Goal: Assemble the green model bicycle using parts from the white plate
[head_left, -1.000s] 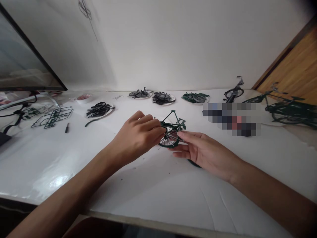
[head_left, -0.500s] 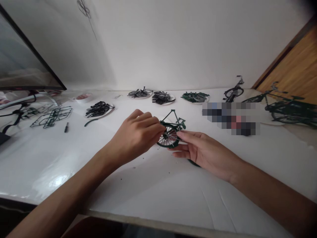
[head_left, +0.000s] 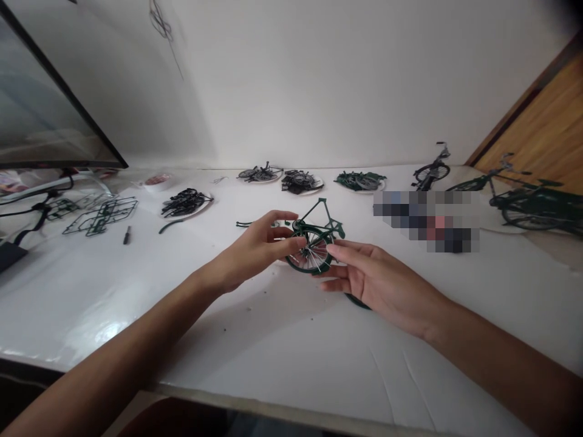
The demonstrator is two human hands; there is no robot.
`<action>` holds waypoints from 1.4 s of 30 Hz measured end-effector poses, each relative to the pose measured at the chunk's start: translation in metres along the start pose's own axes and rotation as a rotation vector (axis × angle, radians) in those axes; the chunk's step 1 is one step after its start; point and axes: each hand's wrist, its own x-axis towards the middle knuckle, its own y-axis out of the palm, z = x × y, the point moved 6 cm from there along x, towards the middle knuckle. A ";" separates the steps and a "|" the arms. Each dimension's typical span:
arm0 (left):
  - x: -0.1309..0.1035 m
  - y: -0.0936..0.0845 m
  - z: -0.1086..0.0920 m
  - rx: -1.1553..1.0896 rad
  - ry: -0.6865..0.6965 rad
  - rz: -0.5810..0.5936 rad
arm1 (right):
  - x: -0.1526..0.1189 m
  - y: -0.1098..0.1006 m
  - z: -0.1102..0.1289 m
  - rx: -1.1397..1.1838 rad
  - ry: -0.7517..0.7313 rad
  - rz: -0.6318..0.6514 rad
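In the head view, a green model bicycle (head_left: 319, 238) is between the two hands, over the middle of the table (head_left: 296, 364). The right hand (head_left: 376, 270) pinches it at the edge of its wheel (head_left: 314, 254) with thumb and forefinger. The left hand (head_left: 250, 249) puts its thumb across this wheel, the fingers spread; whether they grip cannot be told. One wheel seems already fitted; no second one is seen on it, so the assembly looks only partly done. Behind, the left plate (head_left: 203, 209) carries black parts (head_left: 184, 201), two middle plates (head_left: 272, 180) carry grey and black parts (head_left: 300, 180), the right plate (head_left: 384, 184) has green parts (head_left: 357, 179), and a bowl (head_left: 157, 187) contains something reddish, too small to identify
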 end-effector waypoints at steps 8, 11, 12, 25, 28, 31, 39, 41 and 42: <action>-0.001 0.002 0.002 -0.125 0.000 0.079 | -0.001 0.002 -0.001 -0.005 0.007 0.024; -0.001 0.001 0.002 -0.131 -0.001 0.096 | 0.000 0.001 -0.001 -0.006 0.003 0.030; -0.001 0.001 0.003 -0.125 -0.002 0.097 | 0.000 0.000 -0.001 -0.006 0.002 0.034; -0.002 0.014 0.001 -0.187 -0.022 0.078 | -0.002 -0.001 0.001 -0.146 -0.046 -0.044; -0.002 0.017 0.001 -0.213 -0.017 0.074 | -0.002 -0.001 0.002 -0.177 -0.029 -0.077; -0.003 0.019 0.000 -0.211 -0.004 0.046 | -0.002 0.000 0.003 -0.202 -0.038 -0.088; -0.003 0.025 -0.003 -0.130 0.055 -0.019 | -0.002 -0.002 0.005 -0.248 -0.073 -0.167; -0.004 0.027 -0.003 -0.097 0.094 -0.012 | -0.002 -0.003 0.005 -0.285 -0.090 -0.175; -0.004 0.028 -0.004 -0.071 0.125 -0.006 | -0.002 -0.004 0.005 -0.309 -0.106 -0.190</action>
